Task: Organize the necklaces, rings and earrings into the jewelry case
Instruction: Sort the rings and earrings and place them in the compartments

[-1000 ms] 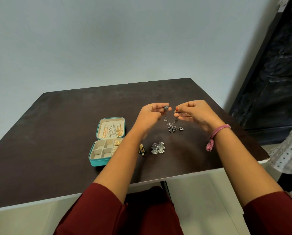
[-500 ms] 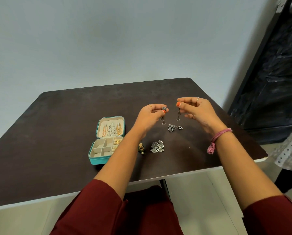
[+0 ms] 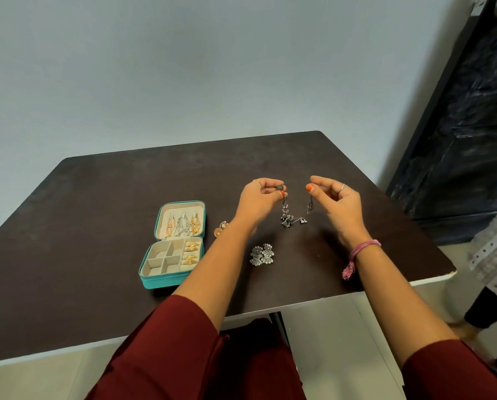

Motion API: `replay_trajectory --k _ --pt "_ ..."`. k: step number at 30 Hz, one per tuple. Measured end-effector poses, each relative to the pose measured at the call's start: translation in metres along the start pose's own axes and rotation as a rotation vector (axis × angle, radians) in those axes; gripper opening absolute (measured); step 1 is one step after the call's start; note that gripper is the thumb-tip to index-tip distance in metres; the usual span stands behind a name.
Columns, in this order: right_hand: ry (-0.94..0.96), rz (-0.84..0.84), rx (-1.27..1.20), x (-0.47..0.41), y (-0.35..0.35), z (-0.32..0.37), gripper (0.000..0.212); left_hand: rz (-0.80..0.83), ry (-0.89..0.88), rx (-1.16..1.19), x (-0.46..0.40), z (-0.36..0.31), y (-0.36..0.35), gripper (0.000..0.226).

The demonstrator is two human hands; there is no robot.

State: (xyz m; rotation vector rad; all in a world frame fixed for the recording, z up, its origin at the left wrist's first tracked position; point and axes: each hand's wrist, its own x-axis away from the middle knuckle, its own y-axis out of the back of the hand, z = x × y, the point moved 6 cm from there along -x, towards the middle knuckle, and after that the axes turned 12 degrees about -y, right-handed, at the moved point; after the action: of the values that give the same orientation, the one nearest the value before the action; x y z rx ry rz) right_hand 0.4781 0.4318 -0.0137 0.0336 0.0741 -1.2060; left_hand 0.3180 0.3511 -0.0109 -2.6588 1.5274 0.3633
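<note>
- The left hand point(image 3: 260, 197) and right hand point(image 3: 335, 199) are raised over the dark table point(image 3: 97, 197), each pinching one end of a dark silver necklace point(image 3: 292, 217) (its middle sags to the tabletop)
- An open teal jewelry case point(image 3: 173, 245) lies left of the arms, with gold rings point(image 3: 191, 252) in its tray
- A pair of silver earrings point(image 3: 261, 255) rests between the forearms
- A gold earring point(image 3: 220, 228) sits beside the case

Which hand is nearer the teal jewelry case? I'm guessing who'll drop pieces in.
Left. The left hand hovers just right of the teal jewelry case; the right hand is farther right.
</note>
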Motion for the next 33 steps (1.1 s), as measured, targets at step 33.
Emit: replay_trajectory --k 33 --pt "-0.089 0.063 0.016 -0.015 0.002 -0.043 0.024 0.442 -0.079 -0.827 -0.009 0.020 -0.032 0.014"
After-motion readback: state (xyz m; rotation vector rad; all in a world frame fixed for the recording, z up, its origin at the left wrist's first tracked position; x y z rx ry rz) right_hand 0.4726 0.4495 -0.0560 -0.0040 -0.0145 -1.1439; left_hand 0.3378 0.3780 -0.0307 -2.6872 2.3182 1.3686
